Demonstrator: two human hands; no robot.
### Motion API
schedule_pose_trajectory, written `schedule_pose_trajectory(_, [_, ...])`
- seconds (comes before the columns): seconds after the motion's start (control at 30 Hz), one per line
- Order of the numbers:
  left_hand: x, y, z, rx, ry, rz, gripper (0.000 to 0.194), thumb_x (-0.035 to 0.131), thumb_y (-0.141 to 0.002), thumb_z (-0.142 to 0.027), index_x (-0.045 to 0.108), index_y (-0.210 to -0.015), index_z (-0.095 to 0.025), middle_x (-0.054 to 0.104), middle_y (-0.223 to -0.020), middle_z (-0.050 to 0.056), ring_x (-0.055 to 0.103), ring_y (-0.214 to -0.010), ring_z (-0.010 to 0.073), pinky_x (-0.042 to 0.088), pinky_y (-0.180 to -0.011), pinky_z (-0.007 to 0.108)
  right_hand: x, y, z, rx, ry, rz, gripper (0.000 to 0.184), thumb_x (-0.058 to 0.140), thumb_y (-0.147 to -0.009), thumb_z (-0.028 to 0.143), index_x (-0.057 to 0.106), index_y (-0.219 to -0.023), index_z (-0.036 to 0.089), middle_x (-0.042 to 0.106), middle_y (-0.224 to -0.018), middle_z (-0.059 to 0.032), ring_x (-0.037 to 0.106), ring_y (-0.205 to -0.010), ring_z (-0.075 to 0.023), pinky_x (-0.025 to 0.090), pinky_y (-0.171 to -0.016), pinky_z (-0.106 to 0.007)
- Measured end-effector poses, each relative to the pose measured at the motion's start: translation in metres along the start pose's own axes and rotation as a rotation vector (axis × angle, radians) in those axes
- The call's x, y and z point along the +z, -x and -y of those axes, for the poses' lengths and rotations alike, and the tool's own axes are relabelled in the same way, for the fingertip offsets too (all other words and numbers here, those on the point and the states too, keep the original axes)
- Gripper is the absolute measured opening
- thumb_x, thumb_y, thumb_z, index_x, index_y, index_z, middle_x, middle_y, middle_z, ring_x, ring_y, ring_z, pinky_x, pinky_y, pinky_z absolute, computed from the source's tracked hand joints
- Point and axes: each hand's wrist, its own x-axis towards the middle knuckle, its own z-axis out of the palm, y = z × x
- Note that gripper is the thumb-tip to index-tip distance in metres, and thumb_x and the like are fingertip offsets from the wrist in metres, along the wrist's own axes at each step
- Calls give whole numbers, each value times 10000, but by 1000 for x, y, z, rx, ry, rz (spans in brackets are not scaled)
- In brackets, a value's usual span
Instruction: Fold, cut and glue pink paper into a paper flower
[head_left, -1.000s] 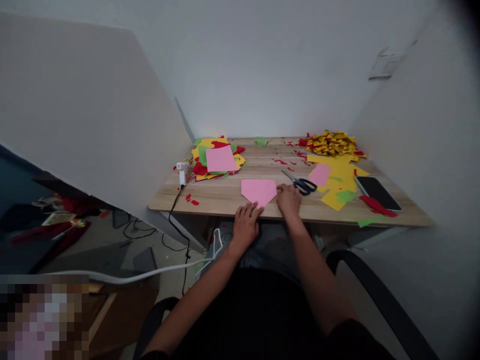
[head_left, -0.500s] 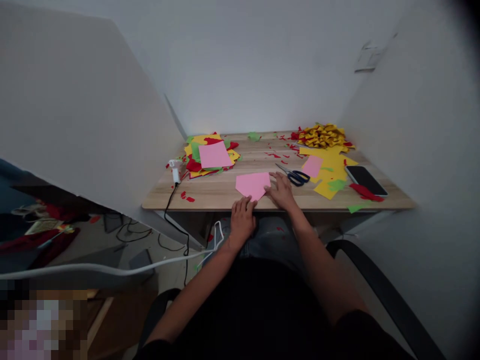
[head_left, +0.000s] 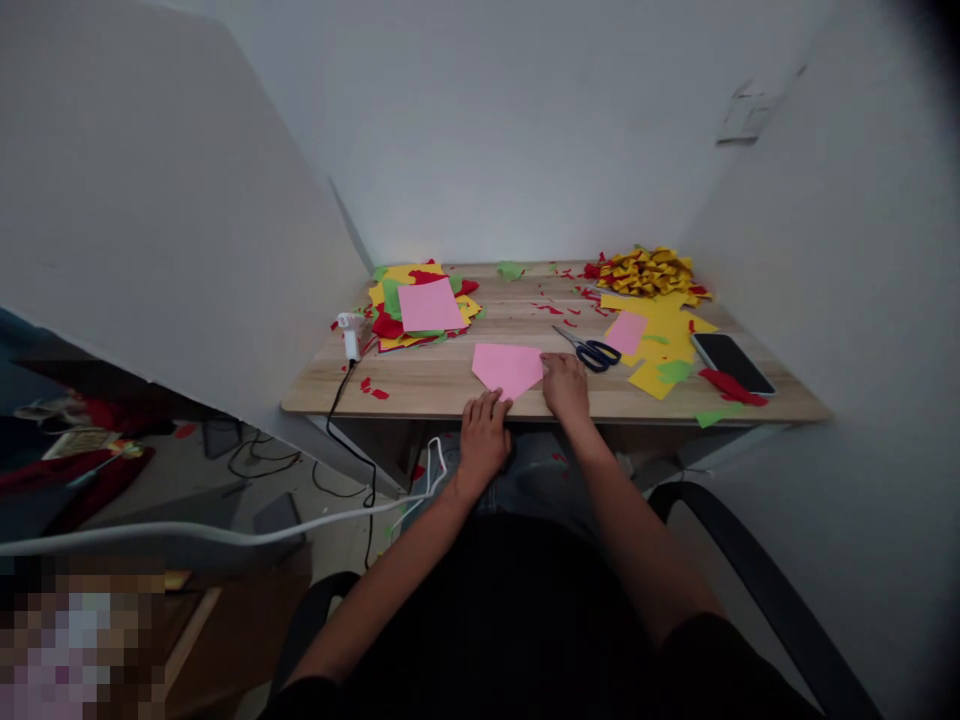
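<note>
To the left of the pink sheet point(head_left: 508, 368), there is free room for passing over the desk point(head_left: 427, 385), until the red scraps point(head_left: 380, 394). On the right, the scissors point(head_left: 585, 349), yellow paper point(head_left: 667, 318) and phone point(head_left: 727, 358) lie in the way.

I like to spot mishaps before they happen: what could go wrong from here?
The right hand is close to the dark-handled scissors, so a careless sideways move might knock them. The five-sided pink paper has its lower tip near the table's front edge, by the left hand, and could crease or slip over. The black cord of the white device, apparently a glue gun, hangs past that edge; a snag might drag the device down.
</note>
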Motion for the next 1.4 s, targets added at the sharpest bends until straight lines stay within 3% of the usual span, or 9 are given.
schedule_pose_trajectory(0.1, [-1, 1, 0, 2, -3, -1, 544, 575, -785, -87, 557, -1318, -193, 508, -1506, 96, 426, -1397, 278, 272, -1201, 497, -2, 3, 2, -6, -10, -29, 434, 413, -933, 178, 630, -1308, 144, 573, -1262, -201, 498, -1184, -312, 390, -1023, -456])
schedule_pose_trajectory(0.3, [1, 2, 3, -4, -3, -2, 572, 569, -786, -92, 541, -1345, -206, 502, -1516, 81, 425, -1402, 281, 274, -1202, 498, -5, 6, 3, -153, -68, 19, 529, 634, -830, 353, 590, -1342, 226, 514, -1395, -146, 473, -1271, -328, 390, -1060, -482])
schedule_pose_trajectory(0.47, [1, 2, 4, -1, 2, -5, 552, 564, -795, -93, 544, -1335, -203, 506, -1513, 83, 425, -1402, 278, 275, -1201, 494, -8, 3, -4, -166, -94, 7, 561, 562, -883, 348, 503, -1413, 173, 467, -1440, -183, 409, -1361, -299, 374, -1093, -472])
schedule_pose_trajectory(0.6, [2, 3, 4, 3, 4, -13, 557, 562, -798, -95, 533, -1344, -200, 497, -1520, 80, 419, -1407, 277, 263, -1207, 493, -7, 5, -4, -244, -83, 93, 584, 707, -786, 403, 593, -1335, 239, 525, -1428, -127, 459, -1318, -311, 366, -1097, -476])
schedule_pose_trajectory(0.83, [1, 3, 4, 7, -5, -21, 545, 573, -787, -92, 544, -1321, -192, 511, -1507, 81, 432, -1395, 272, 277, -1201, 479, -2, 4, 0, -194, -47, 104, 428, 560, -857, 203, 637, -1278, 189, 656, -1255, -111, 558, -1158, -286, 405, -1051, -426])
schedule_pose_trajectory(1.07, [2, 3, 5, 17, -20, -36, 548, 590, -777, -88, 550, -1314, -188, 523, -1495, 89, 437, -1388, 271, 281, -1201, 478, 0, 1, -2, -111, -23, 42, 441, 397, -894, 74, 654, -1245, 147, 664, -1168, -154, 564, -1109, -283, 409, -1016, -408])
schedule_pose_trajectory(1.17, [4, 3, 5, 21, -24, -46, 548, 587, -777, -84, 551, -1314, -187, 527, -1492, 84, 441, -1382, 270, 286, -1199, 472, -1, 4, -1, -140, -29, 42, 378, 470, -941, 223, 639, -1274, 162, 618, -1247, -167, 534, -1164, -304, 396, -1036, -442])
schedule_pose_trajectory(1.27, [5, 4, 6, 24, -27, -54, 551, 579, -784, -86, 546, -1324, -190, 525, -1494, 79, 439, -1384, 272, 281, -1200, 474, -3, 7, -1, -212, -37, 74, 517, 670, -850, 442, 619, -1312, 216, 508, -1423, -159, 449, -1295, -340, 361, -1081, -485])
schedule_pose_trajectory(1.4, [5, 4, 6, 27, -29, -56, 553, 582, -784, -90, 543, -1326, -193, 525, -1492, 83, 442, -1381, 272, 286, -1196, 478, -1, 8, -2, -270, -44, 128, 547, 729, -799, 427, 626, -1301, 236, 543, -1409, -135, 458, -1299, -335, 353, -1090, -492])
